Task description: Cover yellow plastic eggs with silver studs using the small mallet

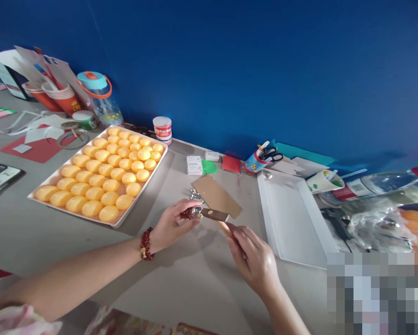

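My left hand [174, 221] is closed on a small shiny ball [196, 213], held at the fingertips over the grey table [181, 288]. My right hand [252, 260] grips a wooden-handled hammer [215, 215], its head just right of the ball; I cannot tell whether they touch.

Hammer handle [225, 229] partly hidden by right hand [255, 260]; phone [1, 178] cut by left edge.

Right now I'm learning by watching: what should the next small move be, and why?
Perhaps a light tap of the hammer on the shiny ball: the left hand holds it, and the right hand has the hammer close by.
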### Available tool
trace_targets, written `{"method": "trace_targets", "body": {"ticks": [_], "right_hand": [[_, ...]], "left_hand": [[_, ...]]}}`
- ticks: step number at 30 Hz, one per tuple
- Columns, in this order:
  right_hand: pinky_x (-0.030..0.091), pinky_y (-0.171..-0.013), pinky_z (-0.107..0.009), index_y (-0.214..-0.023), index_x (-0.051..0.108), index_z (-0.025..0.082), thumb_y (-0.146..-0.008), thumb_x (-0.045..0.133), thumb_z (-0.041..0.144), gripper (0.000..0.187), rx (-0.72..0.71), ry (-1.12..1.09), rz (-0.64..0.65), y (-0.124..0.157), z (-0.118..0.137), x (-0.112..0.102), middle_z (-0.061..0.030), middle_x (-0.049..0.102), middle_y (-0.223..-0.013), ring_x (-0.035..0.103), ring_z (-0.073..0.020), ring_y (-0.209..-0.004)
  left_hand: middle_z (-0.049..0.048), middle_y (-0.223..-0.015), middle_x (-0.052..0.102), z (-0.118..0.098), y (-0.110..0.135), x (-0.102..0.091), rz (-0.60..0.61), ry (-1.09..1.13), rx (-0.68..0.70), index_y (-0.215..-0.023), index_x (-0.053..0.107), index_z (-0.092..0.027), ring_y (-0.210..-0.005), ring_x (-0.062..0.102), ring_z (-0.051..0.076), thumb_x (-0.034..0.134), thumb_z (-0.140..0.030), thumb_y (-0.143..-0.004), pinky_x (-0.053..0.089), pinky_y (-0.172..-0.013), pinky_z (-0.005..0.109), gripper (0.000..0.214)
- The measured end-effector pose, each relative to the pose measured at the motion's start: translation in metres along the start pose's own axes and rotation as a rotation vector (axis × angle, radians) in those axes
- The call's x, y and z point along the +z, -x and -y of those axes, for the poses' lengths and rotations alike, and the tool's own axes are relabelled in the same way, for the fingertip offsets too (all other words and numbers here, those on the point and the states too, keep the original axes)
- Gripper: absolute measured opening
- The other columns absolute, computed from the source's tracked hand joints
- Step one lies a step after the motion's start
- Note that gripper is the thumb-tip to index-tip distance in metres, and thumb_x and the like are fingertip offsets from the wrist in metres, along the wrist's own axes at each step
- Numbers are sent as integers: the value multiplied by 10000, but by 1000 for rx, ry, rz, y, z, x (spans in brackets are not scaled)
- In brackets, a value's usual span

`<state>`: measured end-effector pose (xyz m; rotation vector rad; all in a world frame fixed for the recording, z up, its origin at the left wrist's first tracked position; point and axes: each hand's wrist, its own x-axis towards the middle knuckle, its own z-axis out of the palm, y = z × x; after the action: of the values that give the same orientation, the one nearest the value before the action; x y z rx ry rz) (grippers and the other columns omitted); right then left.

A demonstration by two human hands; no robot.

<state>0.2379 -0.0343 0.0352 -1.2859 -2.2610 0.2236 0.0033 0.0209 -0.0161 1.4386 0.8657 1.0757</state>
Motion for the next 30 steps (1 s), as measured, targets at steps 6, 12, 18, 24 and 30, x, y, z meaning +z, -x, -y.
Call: {"method": "trace_targets", "body": {"ticks": [6,12,18,24,30], "right_hand": [[548,-711,-301,-1212,573,171,-972,484,149,257,-25,-6,-55,2,-3,0,-108,690,-995,666,-201,-857],[547,-692,-288,-1209,591,176,-974,487,164,257,-10,0,9,2,-3,-1,-92,690,-972,675,-190,-824],[537,-683,-285,-1209,584,166,-978,485,162,251,-5,-7,-9,2,-3,0,-95,685,-968,667,-185,-817],[544,-689,-285,-1223,584,172,-986,471,177,263,-11,-8,-10,2,-3,1,-95,690,-964,677,-186,-823],[547,-662,-276,-1196,600,176,-983,472,188,249,-4,4,-7,1,-3,1,-96,699,-945,683,-184,-798]], "left_hand": [[124,-1164,624,-1,0,0,12,34,24,-1240,634,-216,-1006,626,217,654,-301,-881,562,-836,330,369],[99,-1095,608,0,1,-1,0,6,18,-1235,636,-222,-932,616,187,657,-261,-876,556,-816,311,361],[107,-1144,601,2,1,-1,11,14,16,-1239,633,-228,-962,613,196,656,-260,-879,551,-828,317,363],[113,-1144,600,1,1,-1,2,13,25,-1228,635,-217,-984,610,203,653,-241,-877,548,-834,323,352],[109,-1141,613,1,0,-1,2,-3,48,-1235,629,-225,-969,625,201,635,-229,-884,556,-816,315,351]]}}
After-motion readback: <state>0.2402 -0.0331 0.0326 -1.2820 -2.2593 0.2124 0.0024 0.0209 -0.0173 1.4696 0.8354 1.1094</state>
